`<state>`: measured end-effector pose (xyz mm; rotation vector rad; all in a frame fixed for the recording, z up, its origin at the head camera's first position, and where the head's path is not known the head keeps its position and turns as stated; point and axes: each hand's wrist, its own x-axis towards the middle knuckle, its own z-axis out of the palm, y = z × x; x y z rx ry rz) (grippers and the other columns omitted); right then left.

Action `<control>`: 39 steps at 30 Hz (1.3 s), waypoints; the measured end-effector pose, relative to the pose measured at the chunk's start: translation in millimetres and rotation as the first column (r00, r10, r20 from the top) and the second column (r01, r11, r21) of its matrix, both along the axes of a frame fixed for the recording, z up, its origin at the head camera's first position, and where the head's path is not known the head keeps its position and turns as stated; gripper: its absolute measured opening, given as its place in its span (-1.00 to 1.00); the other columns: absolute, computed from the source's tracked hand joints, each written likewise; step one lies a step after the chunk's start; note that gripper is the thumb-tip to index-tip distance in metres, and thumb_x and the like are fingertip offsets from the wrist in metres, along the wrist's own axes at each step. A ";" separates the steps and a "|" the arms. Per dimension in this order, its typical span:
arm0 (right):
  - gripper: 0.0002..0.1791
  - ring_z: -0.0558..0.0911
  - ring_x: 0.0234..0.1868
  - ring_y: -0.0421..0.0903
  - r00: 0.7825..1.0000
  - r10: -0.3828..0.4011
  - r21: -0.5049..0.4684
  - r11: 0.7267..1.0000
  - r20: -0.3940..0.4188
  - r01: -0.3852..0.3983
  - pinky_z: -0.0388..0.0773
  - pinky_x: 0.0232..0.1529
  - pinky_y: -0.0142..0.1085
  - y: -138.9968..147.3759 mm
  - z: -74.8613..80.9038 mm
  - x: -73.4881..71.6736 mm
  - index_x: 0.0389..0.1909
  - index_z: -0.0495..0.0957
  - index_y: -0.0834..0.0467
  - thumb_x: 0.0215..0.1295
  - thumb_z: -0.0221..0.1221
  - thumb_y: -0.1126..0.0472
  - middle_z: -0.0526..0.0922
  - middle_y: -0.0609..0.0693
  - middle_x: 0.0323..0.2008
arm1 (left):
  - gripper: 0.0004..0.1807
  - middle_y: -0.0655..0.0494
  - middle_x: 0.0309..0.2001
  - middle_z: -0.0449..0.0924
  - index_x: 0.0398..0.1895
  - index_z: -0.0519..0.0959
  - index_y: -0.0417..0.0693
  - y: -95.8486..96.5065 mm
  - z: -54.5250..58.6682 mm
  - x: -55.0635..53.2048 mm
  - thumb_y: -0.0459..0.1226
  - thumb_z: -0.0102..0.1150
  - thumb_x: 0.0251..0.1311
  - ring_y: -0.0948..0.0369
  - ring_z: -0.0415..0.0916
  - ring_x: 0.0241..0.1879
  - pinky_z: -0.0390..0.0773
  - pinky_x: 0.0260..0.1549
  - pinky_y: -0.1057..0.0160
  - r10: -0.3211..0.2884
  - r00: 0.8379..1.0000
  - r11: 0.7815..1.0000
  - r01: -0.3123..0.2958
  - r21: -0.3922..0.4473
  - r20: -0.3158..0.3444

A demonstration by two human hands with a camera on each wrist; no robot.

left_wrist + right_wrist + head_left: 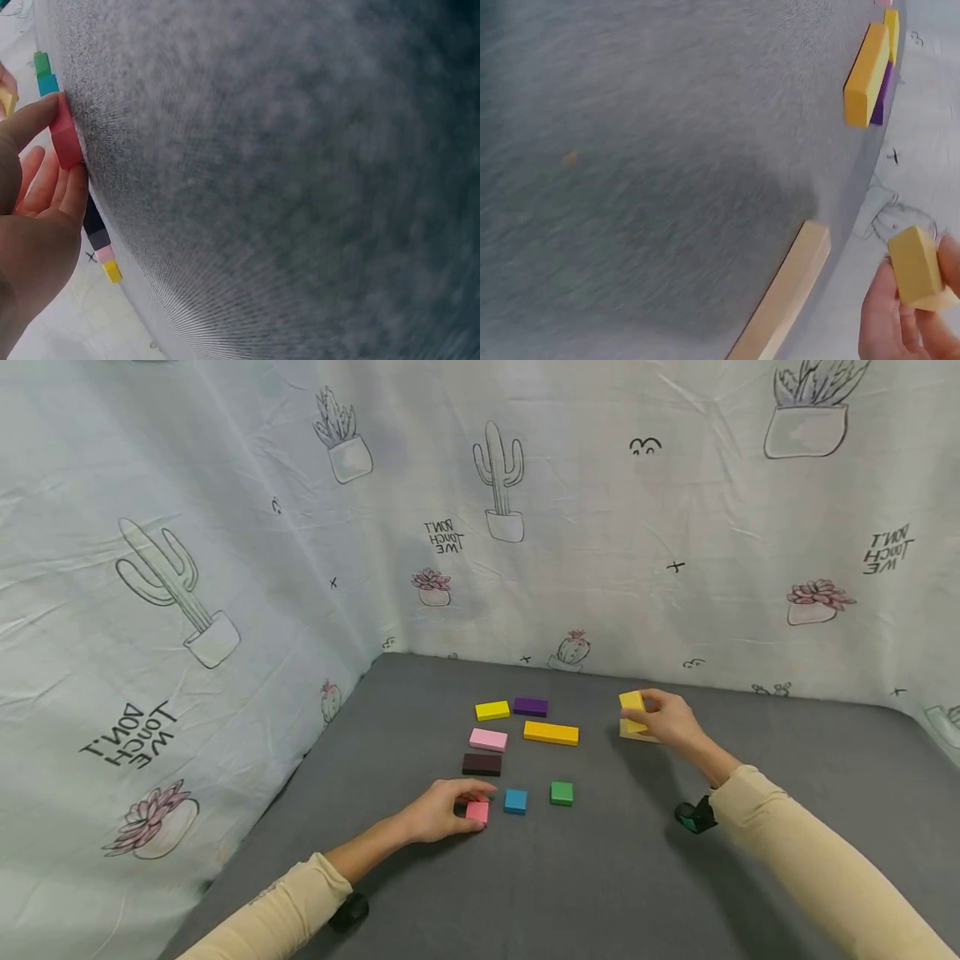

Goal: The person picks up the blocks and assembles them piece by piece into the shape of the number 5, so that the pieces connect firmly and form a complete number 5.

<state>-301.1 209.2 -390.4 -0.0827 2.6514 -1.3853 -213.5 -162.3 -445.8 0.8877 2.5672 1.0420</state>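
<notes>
My left hand [435,812] pinches a coral-pink block [477,812] between thumb and fingers. In the left wrist view that block [66,139] rests on the grey table, with the thumb at one end and fingertips at the other. At the right, my right hand [671,720] holds a pale yellow block [632,702] off the table. Beneath it lies a long cream-coloured block [636,737], partly hidden behind the hand. In the right wrist view a gap shows between the held yellow block [915,266] and the cream block [784,296].
A blue block [515,802] and a green block [562,793] lie right of my left hand. Farther back are a dark brown block [482,765], a light pink one [488,740], a yellow one [492,711], a purple one [531,707] and a long orange-yellow one [551,733]. Printed cloth [600,568] hangs behind.
</notes>
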 end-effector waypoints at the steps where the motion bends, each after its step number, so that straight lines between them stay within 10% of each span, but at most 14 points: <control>1: -0.25 0.41 0.11 0.29 1.000 -0.010 -0.024 1.000 0.021 0.010 0.53 -0.01 -0.06 3.7 -0.2 1.4 0.39 0.02 0.44 0.39 0.12 0.13 0.21 0.50 0.20 | -0.47 0.07 -0.02 0.57 0.18 0.47 -0.19 -0.2 0.2 0.2 -0.39 0.34 0.10 0.23 0.50 -0.07 0.48 0.01 0.29 0.001 1.000 1.000 -0.001 0.001 -0.003; 18: -0.27 0.53 -0.18 -0.14 0.956 0.058 -0.201 0.980 0.287 0.001 0.56 -0.07 -0.25 31.2 -11.8 25.8 0.33 -0.07 0.58 0.40 0.08 0.27 0.31 0.36 0.09 | -0.48 0.08 -0.03 0.56 0.17 0.47 -0.19 -0.2 0.8 -0.6 -0.40 0.34 0.10 0.22 0.50 -0.06 0.48 0.01 0.26 0.014 1.000 1.000 -0.013 -0.014 0.008; 25: -0.34 0.53 -0.34 -0.23 0.942 -0.031 -0.234 0.965 0.335 0.115 0.60 -0.20 -0.32 18.9 -21.6 29.7 0.27 0.11 0.56 0.32 0.17 0.30 0.48 0.04 -0.21 | -0.48 0.08 -0.01 0.56 0.17 0.48 -0.18 -0.6 -0.6 0.5 -0.39 0.34 0.10 0.22 0.49 -0.06 0.48 0.01 0.25 0.018 1.000 1.000 -0.018 -0.014 0.007; 34: -0.42 0.45 0.12 0.21 0.938 -0.142 -0.136 0.972 0.316 0.193 0.59 -0.16 -0.30 1.9 -27.7 27.8 0.21 0.24 0.59 0.34 0.12 0.26 0.39 0.40 0.11 | -0.48 0.06 0.02 0.55 0.17 0.47 -0.19 -2.2 -2.2 0.9 -0.38 0.34 0.11 0.20 0.50 -0.03 0.49 -0.01 0.28 0.002 1.000 1.000 -0.002 0.007 -0.015; 39: -0.46 0.54 -0.05 0.12 0.935 -0.199 -0.096 0.967 0.295 0.236 0.61 -0.24 -0.32 -3.0 -29.3 26.0 0.18 0.27 0.59 0.32 0.12 0.28 0.50 0.29 -0.07 | -0.49 0.06 0.02 0.56 0.16 0.47 -0.20 -1.9 -1.3 0.4 -0.38 0.34 0.11 0.19 0.50 -0.04 0.50 -0.01 0.27 -0.002 1.000 1.000 0.002 0.003 -0.022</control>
